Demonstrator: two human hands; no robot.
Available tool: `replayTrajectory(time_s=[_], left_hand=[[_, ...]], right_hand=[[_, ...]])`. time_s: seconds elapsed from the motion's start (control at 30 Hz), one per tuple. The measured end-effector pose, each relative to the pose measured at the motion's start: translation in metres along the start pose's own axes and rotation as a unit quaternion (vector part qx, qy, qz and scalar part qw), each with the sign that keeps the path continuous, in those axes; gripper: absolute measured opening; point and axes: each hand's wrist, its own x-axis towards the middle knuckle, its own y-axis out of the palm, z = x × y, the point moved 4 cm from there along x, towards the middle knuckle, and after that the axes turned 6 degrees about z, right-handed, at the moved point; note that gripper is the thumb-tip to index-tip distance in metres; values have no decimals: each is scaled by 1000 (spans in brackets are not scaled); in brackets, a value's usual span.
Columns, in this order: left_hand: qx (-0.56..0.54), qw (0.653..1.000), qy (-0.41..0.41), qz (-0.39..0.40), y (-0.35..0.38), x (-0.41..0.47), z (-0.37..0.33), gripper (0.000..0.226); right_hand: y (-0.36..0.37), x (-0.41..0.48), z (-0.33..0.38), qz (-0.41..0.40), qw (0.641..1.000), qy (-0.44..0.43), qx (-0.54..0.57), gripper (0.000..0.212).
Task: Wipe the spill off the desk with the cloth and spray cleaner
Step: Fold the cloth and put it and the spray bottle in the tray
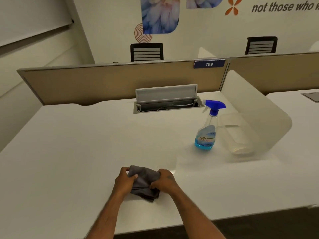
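A dark grey cloth (144,183) lies bunched on the white desk (72,152) near its front edge. My left hand (125,181) grips the cloth's left side and my right hand (164,181) grips its right side, both pressing it onto the desk. A clear spray bottle (207,128) with a blue trigger head and a little blue liquid stands upright farther back and to the right, apart from both hands. I cannot make out a spill on the desk surface.
An open cable hatch (166,104) with a raised lid sits at the back of the desk. A frosted curved divider (255,114) stands right of the bottle. A tan partition (103,81) runs along the back, with two black chairs (146,52) behind it.
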Motion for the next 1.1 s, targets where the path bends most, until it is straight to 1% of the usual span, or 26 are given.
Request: replayTrajectory(time_s=[0.17, 0.43, 0.5, 0.6, 0.77, 0.93, 1.1], left_hand=[[-45, 999, 13, 26, 36, -14, -46, 44], [-89, 992, 7, 91, 139, -49, -136, 45], [-94, 990, 11, 100, 165, -57, -158, 45], [-122, 984, 25, 125, 200, -66, -192, 41], [-144, 974, 62, 165, 249, -71, -248, 35], [-97, 978, 55, 179, 292, -57, -290, 48], [-53, 973, 64, 213, 318, -27, -319, 53]], right_hand=[[-61, -19, -25, 5, 995, -17, 103, 54], [-188, -66, -95, -9, 973, -9, 230, 65], [-219, -80, -112, -14, 964, -27, 264, 61], [-267, -100, -132, -38, 958, -47, 279, 49], [-336, -115, -156, -92, 956, -48, 276, 39], [-388, -108, -177, -133, 951, -34, 276, 32], [-423, -85, -189, -154, 946, -7, 283, 33]])
